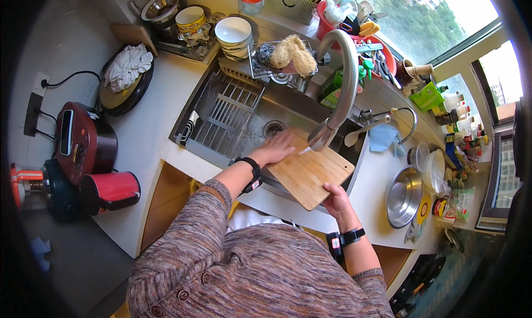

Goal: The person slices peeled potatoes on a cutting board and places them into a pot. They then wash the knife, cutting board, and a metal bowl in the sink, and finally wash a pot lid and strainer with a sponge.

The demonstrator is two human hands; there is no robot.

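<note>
A: Position of the wooden cutting board [316, 176]?
B: Tilted over the front of the sink [285, 103], its lowest corner reaching past the front edge toward the wearer's body.
A: Hands?
B: Right hand [337, 200] grips the near right edge, thumb on the upper face. Left hand [275, 150] lies flat near the far left edge, fingers extended, not gripping.
A: Above it?
B: The curved tap [350, 68], its head close over the board; a pale streak below looks like running water.
A: Risks?
B: My judgement: wet wood may slip, since one hand alone clasps it. With that corner past the sink's front edge, runoff could drip onto the clothing. A lift could knock the tap head.
A: Further out?
B: Loofah [293, 53] in a wire basket [259, 62] along the sink's back edge; steel bowl [403, 197] on the surface [372, 190], right of the sink, well apart.
</note>
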